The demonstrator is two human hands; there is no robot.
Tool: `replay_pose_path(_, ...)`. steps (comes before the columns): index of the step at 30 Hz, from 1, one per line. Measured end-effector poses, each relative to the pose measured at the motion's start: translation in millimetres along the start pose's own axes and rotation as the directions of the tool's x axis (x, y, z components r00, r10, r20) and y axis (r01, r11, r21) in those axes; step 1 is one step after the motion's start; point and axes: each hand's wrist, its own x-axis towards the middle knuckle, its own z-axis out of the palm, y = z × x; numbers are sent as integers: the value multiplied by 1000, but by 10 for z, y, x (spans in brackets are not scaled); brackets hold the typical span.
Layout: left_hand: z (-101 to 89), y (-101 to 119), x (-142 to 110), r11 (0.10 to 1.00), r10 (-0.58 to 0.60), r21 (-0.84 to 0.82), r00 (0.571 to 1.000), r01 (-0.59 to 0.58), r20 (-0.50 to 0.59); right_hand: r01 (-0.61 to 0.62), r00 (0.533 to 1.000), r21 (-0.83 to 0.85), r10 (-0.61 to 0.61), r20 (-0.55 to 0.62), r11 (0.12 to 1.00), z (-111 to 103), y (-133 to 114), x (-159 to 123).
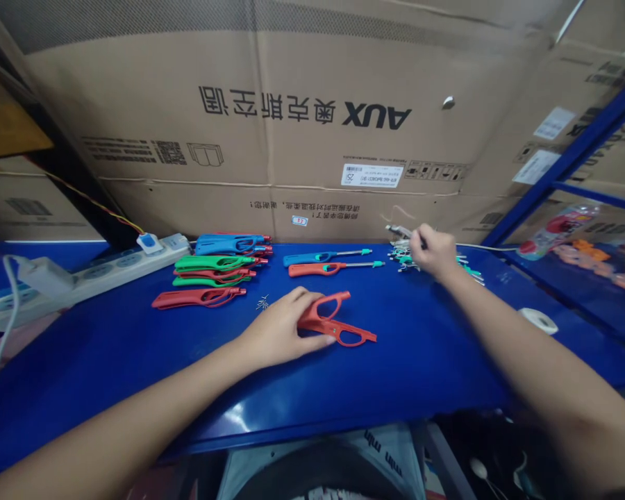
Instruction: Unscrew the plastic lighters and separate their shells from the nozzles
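Observation:
My left hand (278, 330) is closed around red lighter shell halves (351, 333), spread apart at their trigger-loop ends above the blue table. Over at the far right, my right hand (433, 250) pinches a thin lighter inner part with a metal tip (398, 230). Below that hand lies a pile of rods with white and teal ends (406, 260). Between the hands and farther back are a blue lighter (307, 259) and an orange-red lighter (310, 269) with metal barrels. A few small screws (262, 302) lie just beyond my left hand.
Blue, green and red lighter shells (208, 262) are stacked at the back left, beside a white power strip (114, 271). A large cardboard box (302, 160) walls off the back. To the right are a white round object (538, 321) and a plastic bottle (557, 229).

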Motion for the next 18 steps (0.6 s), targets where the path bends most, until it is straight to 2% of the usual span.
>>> replay_pose_path(2, 31, 43, -8, 994, 82, 63, 994, -87, 75, -105, 989, -85, 112, 91, 991, 44, 282, 150)
replay_pose_path(4, 64, 56, -10, 975, 178, 115, 977, -191, 120, -126, 965, -135, 153, 213, 983, 99, 484, 226)
replay_pose_path(7, 94, 41, -3, 936, 266, 191, 950, -295, 165, -94, 921, -152, 144, 363, 984, 178, 658, 257)
replay_pose_path(10, 95, 36, 5, 899, 285, 287, 939, -332, 193, -42, 896, -113, 88, 436, 993, 212, 736, 287)
replay_pose_path(14, 80, 82, 12, 860, 278, 378, 936, -343, 215, 22, 912, -26, -9, 410, 999, 169, 684, 378)
replay_pose_path(16, 63, 112, 11, 851, 267, 396, 933, -346, 240, 43, 936, 20, -47, 350, 999, 136, 525, 427)
replay_pose_path(18, 22, 134, 2, 846, 256, 404, 930, -347, 264, 81, 947, 92, -106, 303, 992, 111, 243, 455)
